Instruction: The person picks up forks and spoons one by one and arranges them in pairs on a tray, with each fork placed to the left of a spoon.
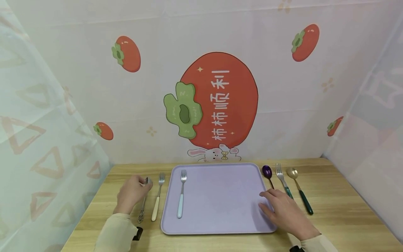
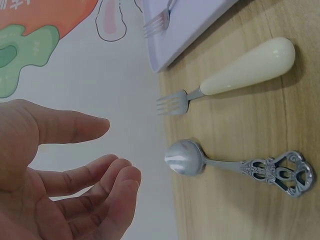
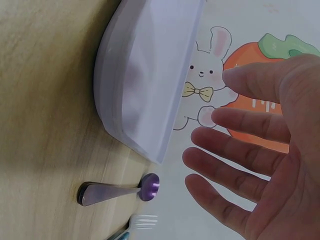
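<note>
Left hand [image 1: 130, 192] – thumb and bent fingers apart, gripping nothing – near the silver spoon [image 2: 184, 158] on the counter [image 1: 343, 213], left of the tray [image 1: 220, 206]; right hand [image 1: 285, 212] spread, empty, by the tray's right edge

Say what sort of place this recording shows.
Likely an indoor tabletop booth staged for filming: a persimmon-printed backdrop rises directly behind a wood-grain table, which bears a lavender tray.

Downward head view — nearer wrist views — tray [image 1: 220, 199] in all
</note>
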Available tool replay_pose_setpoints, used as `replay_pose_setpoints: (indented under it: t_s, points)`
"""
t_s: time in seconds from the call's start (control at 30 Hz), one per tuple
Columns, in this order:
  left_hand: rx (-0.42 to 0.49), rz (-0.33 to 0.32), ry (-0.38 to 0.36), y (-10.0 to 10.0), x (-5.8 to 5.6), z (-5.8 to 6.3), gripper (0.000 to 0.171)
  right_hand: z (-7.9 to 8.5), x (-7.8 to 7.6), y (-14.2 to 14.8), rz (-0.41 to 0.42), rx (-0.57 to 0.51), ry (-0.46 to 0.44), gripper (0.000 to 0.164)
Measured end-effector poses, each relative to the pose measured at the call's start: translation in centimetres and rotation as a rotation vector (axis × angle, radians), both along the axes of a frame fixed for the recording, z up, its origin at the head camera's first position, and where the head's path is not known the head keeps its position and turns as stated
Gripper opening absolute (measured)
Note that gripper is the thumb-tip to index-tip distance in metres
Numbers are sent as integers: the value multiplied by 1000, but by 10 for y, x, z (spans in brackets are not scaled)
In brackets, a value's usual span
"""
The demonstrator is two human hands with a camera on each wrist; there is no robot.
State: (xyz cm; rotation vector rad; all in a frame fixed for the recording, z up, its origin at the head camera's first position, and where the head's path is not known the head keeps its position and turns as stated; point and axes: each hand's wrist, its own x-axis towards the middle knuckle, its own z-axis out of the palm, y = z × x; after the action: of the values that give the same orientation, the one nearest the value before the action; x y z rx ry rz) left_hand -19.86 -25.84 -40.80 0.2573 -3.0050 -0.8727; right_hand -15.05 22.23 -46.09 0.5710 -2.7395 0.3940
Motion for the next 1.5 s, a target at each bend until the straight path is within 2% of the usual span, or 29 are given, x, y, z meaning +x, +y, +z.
replay_pose_setpoints:
  t_s: [0.23,0.7,1.0,1.2,1.5]
  points:
    - [5,19,-4,-6,-1,-8,35,0,0,0,-4,-3,-7,27]
    - [13,43,-93,-14,-1,-33,23,-1,1,0,13,-17,-6,27]
    - [6,37,-109,-12,-1,-42,19,1,3,0,10,-13,-17,28]
    - [26,39,-114,-13,-1,-50,26,2,3,-1,2,-7,-33,27]
    - [12,42,-101,-13,-5,-53,26,0,3,0,-2,-7,-20,27]
